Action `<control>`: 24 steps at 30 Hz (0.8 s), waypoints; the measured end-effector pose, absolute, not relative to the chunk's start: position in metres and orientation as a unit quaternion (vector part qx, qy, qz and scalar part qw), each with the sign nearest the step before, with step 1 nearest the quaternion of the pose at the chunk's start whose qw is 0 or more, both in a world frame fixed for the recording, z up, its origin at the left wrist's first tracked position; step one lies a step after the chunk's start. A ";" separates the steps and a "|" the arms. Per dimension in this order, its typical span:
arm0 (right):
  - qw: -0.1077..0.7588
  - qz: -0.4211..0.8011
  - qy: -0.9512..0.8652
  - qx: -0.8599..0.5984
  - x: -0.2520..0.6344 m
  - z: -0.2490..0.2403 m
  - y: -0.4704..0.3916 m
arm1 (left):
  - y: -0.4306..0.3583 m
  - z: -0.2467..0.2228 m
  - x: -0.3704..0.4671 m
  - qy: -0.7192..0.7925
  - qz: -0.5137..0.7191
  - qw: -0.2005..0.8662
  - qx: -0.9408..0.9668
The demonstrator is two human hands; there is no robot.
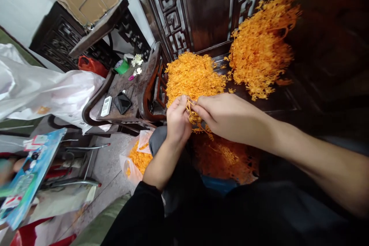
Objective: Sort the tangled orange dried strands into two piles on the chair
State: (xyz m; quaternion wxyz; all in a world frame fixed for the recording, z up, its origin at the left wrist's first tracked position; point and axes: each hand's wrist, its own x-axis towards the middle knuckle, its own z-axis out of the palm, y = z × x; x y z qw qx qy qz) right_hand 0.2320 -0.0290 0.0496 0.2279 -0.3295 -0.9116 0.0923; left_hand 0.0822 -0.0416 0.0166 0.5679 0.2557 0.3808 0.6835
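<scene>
My left hand (178,122) is closed, with thumb and fingers pinching thin orange strands (190,110). Fingertips of my right hand (220,114) meet it from the other side, also pinched on the strands. What the strands are made of cannot be told; they look stringy with small frilled tips. Just behind my hands lies a heap of the same orange strands (193,75) on a dark wooden seat. A taller, blurred orange bundle (261,48) stands to its right. More orange strands (226,153) lie below my hands, by my lap.
A carved wooden side table (115,84) at left bears a black phone (122,102), a white remote (106,106), a green tape roll (122,66) and small flowers. On the floor stands a plastic bag (124,163) of orange pieces. A blue folding table (43,173) is at far left.
</scene>
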 end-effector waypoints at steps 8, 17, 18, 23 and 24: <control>0.125 0.423 -0.857 -0.264 0.242 0.074 -0.041 | -0.028 0.033 0.060 0.377 0.714 0.553 0.204; 0.337 0.315 -0.791 -0.401 0.248 0.064 -0.034 | -0.049 0.039 0.066 0.390 0.711 0.496 0.312; 0.344 0.291 -0.795 -0.406 0.248 0.064 -0.034 | -0.050 0.040 0.065 0.386 0.703 0.504 0.321; 0.330 0.251 -0.844 -0.342 0.248 0.058 -0.026 | -0.062 0.044 0.067 0.393 0.660 0.525 0.366; 0.328 0.250 -0.849 -0.331 0.248 0.057 -0.025 | -0.065 0.044 0.069 0.396 0.656 0.518 0.379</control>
